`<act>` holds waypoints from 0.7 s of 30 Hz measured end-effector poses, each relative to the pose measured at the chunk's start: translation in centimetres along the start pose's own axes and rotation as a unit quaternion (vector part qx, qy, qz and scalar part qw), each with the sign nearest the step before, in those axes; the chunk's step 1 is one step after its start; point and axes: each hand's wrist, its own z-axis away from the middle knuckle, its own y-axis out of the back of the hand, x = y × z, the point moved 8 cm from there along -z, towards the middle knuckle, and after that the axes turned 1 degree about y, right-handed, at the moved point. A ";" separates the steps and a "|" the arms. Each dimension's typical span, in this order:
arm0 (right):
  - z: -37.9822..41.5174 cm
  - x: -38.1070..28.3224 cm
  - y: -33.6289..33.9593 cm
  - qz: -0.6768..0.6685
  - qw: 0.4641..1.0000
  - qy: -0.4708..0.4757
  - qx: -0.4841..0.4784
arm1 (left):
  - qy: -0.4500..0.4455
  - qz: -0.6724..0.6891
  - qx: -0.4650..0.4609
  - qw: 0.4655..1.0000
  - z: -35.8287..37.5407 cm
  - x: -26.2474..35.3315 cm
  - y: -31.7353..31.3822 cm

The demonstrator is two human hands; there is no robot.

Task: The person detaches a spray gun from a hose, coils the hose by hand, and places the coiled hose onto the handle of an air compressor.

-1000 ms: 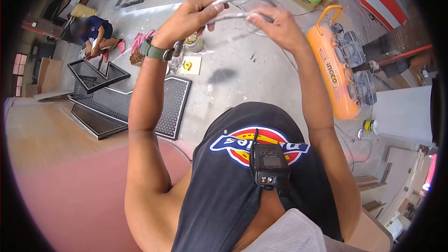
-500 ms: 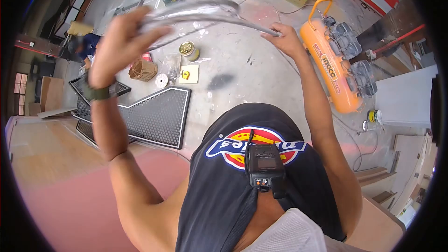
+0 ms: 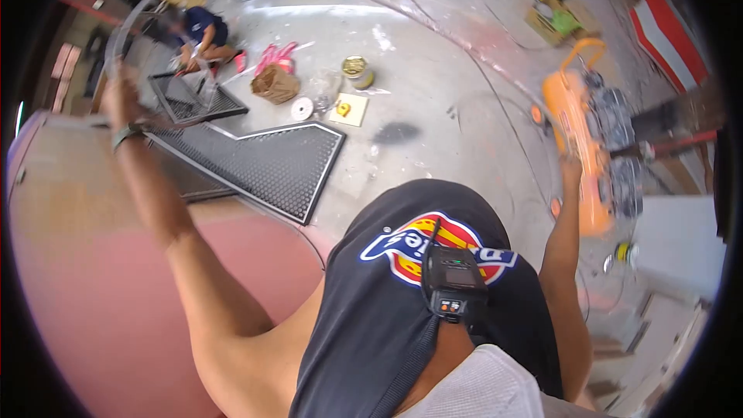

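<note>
A long grey hose [image 3: 387, 5] bows in a wide arc over the floor, stretched between my two hands. My left hand [image 3: 121, 101], a dark band at its wrist, is raised at the far left and closed round one part of the hose; motion blurs its fingers. Over on the right, my right hand [image 3: 571, 151] grips the other side of the hose, smeared by motion in front of the orange air compressor [image 3: 574, 108]. The hose's ends cannot be made out.
Black mesh panels [image 3: 271, 162] lie on the left beside a pink-and-tan board [image 3: 93, 263]. A paper bag [image 3: 275, 85], a can [image 3: 357, 72] and a tape measure [image 3: 343, 109] stand ahead. A person [image 3: 203, 35] crouches at the back left.
My hands have spread far apart, the left going left and the right going right and down. The bunched hose has opened into a wide arc. My view has shifted.
</note>
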 end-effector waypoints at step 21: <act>-17.0 -22.5 27.2 -0.888 0.405 -0.203 -0.084 | 0.570 0.509 -0.213 0.609 52.8 -7.2 -49.9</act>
